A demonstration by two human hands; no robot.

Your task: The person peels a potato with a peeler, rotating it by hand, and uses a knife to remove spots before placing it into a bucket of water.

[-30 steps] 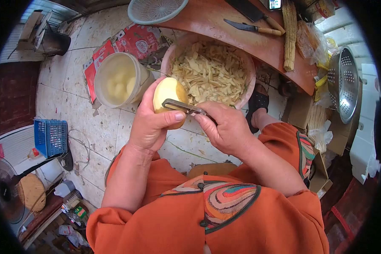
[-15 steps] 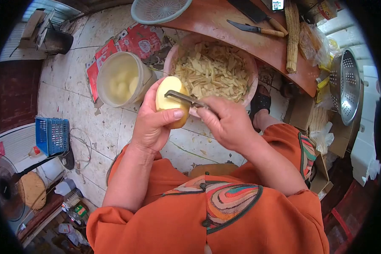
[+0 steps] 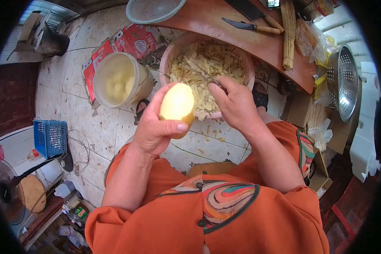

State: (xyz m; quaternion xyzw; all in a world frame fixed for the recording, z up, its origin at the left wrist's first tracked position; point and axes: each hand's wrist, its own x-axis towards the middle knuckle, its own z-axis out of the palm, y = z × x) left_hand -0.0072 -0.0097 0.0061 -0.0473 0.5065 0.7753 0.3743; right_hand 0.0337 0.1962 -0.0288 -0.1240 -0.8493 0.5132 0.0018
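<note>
Nearest, both forearms are extended away from an orange garment (image 3: 249, 211), the left one angled slightly right and the right one angled left. The left hand (image 3: 154, 127) is held partly open, curved around a potato (image 3: 178, 101), with its thumb laid across the near part; the fingers behind are mostly hidden. The potato is held tilted between the arms, just off the near left edge of the basin; its upper face is pale and bare, while darker skin is left at its near end. The right hand (image 3: 237, 101) is closed around the handle of a peeler (image 3: 205, 76), its thumb pressed along it. The peeler is held apart from the potato, its head pointed far left above the peelings (image 3: 224, 61).

Beyond the hands, a pink basin (image 3: 250, 80) is filled with peelings. To its left, pale peeled potatoes (image 3: 118, 88) are held in a translucent bucket (image 3: 145, 80) on the tiled floor (image 3: 101, 122), beside red cardboard (image 3: 135, 40). Farther, a knife (image 3: 241, 25) and a cleaver (image 3: 246, 9) are laid on the reddish tabletop (image 3: 199, 17), and a pale mesh basket (image 3: 154, 9) is seen at its left end.
</note>
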